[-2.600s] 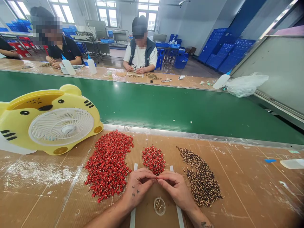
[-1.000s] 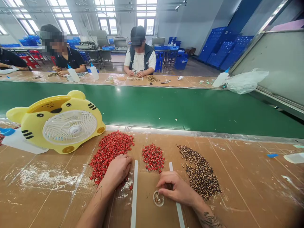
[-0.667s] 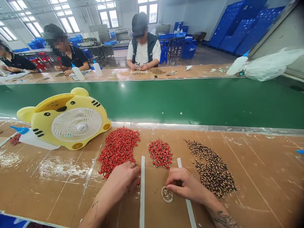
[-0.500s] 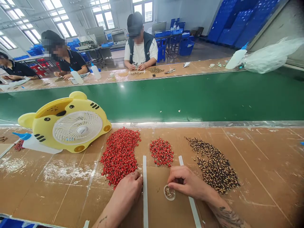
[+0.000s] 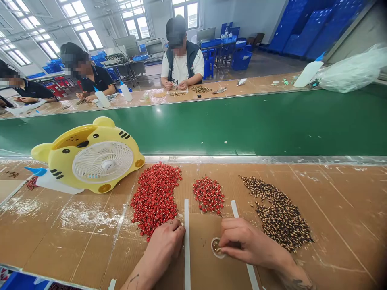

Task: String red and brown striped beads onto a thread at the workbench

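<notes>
My right hand (image 5: 240, 239) is pinched over a small round clear dish (image 5: 215, 254) on the cardboard between two white strips. Its fingertips dip to the dish's right side, where little golden bits show; what they grip is too small to name. My left hand (image 5: 166, 239) rests by the left strip, at the lower edge of a large heap of small red pieces (image 5: 157, 197). The left fingers are curled, and whatever is in them is hidden. Beyond the strips lies a smaller heap of red pieces with dark and pale ends (image 5: 208, 194).
A heap of black-and-gold pieces (image 5: 284, 215) spreads at the right. The yellow tiger-faced fan (image 5: 136, 149) and a white glue bottle (image 5: 57, 182) stand at the left. A green belt (image 5: 242, 121) runs across, with co-workers seated beyond it.
My right fingers have moved down from the dish's upper edge into its right side. The left hand stays by the red heap. The whole view has shifted slightly.
</notes>
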{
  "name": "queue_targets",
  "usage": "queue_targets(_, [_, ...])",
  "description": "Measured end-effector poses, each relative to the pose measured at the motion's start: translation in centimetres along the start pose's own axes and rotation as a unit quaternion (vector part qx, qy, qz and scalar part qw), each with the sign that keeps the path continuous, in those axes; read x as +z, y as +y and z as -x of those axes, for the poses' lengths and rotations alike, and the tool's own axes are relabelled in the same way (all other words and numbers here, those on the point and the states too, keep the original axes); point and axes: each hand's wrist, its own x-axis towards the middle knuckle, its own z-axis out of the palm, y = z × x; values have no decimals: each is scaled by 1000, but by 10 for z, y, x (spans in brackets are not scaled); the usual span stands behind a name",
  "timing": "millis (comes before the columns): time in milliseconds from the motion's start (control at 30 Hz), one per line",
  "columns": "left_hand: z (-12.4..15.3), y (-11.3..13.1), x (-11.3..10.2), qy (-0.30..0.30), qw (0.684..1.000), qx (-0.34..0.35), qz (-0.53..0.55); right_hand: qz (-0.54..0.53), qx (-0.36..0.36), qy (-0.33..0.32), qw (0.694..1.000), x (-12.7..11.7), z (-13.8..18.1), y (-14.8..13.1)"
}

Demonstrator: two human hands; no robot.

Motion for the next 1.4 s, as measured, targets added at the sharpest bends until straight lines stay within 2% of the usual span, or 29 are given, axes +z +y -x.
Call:
queue_targets(67, [-7, 5, -7, 58, 992, 36, 107, 18, -15, 0, 1000, -1, 0, -1])
queue_targets(167, [-27, 18, -18, 111, 939, 66, 319, 49, -29, 26, 998, -1, 0, -2])
queue_targets(267, [-51, 30, -17, 84, 857, 42, 506, 78, -22, 44, 996, 0, 0, -2])
queue_targets(400, [-68, 31, 4, 12, 730, -35, 682, 62, -22, 19, 998, 3, 2, 4])
queue_targets(467, [-69, 26, 16, 7, 693, -65, 718, 54, -29, 33, 998, 6, 2, 7])
queue_targets(533, [-67, 22, 24, 14, 672, -86, 735, 59, -37, 57, 996, 9, 2, 10])
queue_targets(633, [-66, 20, 28, 15, 661, -101, 743, 54, -46, 69, 995, 11, 1, 11])
queue_targets(800, [-70, 24, 24, -4, 675, -124, 728, -6, -32, 82, 996, 0, 6, 7])
queue_targets(933, [-71, 26, 24, -6, 682, -132, 719, -65, -42, 186, 980, -7, 11, 7])
queue_targets(1067, [-70, 27, 24, -11, 686, -126, 717, -57, -32, 280, 958, -2, 10, 8])
queue_targets(1400, [-69, 29, 19, -22, 690, -107, 715, -16, -13, 284, 959, 0, 6, 9])
